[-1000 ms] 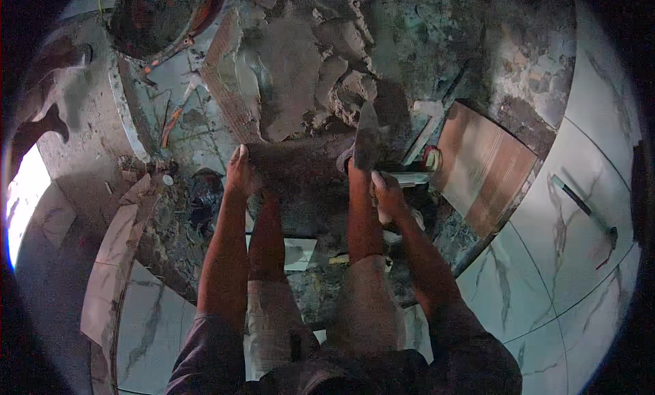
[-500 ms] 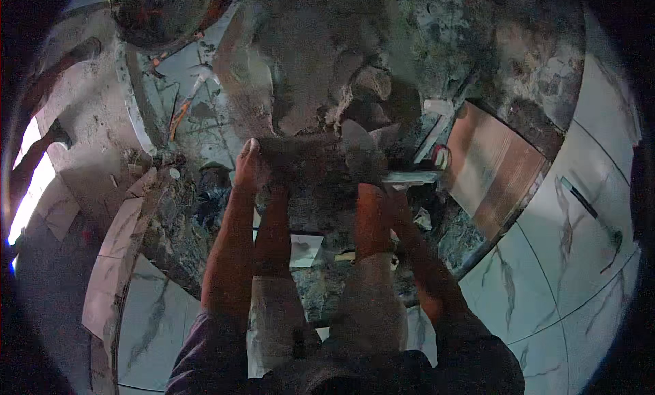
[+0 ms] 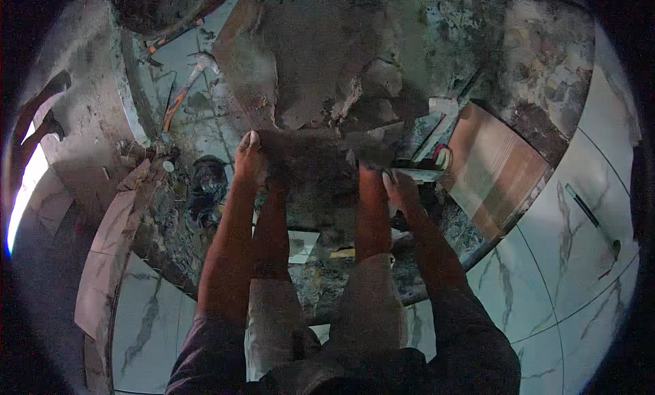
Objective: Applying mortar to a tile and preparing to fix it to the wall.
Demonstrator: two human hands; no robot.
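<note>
At the left, a claw hammer with an orange handle and grey metal head (image 3: 183,94) lies on a pale, dirt-streaked slab (image 3: 201,125). Beyond it is part of a round, dark basin with a brownish rim (image 3: 217,4).

Next comes the person's left hand (image 3: 251,159), at the near left corner of a large brown-backed tile (image 3: 233,53) and closed on it. The thumb is uppermost; the other fingers are mostly hidden. The left forearm (image 3: 225,238) runs nearly straight forward from the dark sleeve, outside the left bare leg (image 3: 271,224).

The tile reaches away from the hands, ahead of the legs and mostly to the right of the left hand. A thick layer of grey mortar (image 3: 321,60) covers much of it, with ragged ridges toward the right.

A flat grey metal trowel (image 3: 380,141) is over the near right part of the tile; whether its blade touches the mortar I cannot tell. The right hand (image 3: 402,189) is wrapped round its handle, beside the right bare leg (image 3: 374,210), thumb on the inner side, and the right forearm (image 3: 433,248) slants forward and inward.

Farther right lies a rectangular, brown-striped tile piece (image 3: 501,170).
</note>
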